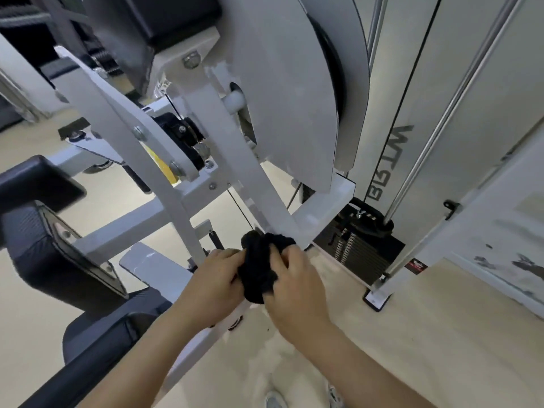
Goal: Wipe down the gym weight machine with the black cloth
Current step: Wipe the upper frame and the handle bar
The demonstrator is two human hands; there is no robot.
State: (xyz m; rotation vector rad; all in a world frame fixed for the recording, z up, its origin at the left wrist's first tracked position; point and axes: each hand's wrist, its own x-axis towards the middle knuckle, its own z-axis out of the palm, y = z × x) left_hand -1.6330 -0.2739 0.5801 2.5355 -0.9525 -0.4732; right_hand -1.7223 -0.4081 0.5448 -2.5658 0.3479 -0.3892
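Observation:
The white weight machine [235,160] fills the upper and middle view, with slanted frame bars, a large curved cam plate and a thin cable. A bunched black cloth [260,266] sits low against the foot of a slanted white bar. My left hand [215,287] grips the cloth from its left side, fingers curled into the fabric. My right hand [297,290] grips it from the right, thumb and fingers wrapped round the bundle. Both forearms reach up from the bottom of the view.
Black padded seat parts [50,248] lie at the left. A weight stack [362,251] with chrome guide rods [435,136] stands at the right, behind a white shroud. The floor [426,348] is beige. Two shoes [276,400] show at the bottom edge.

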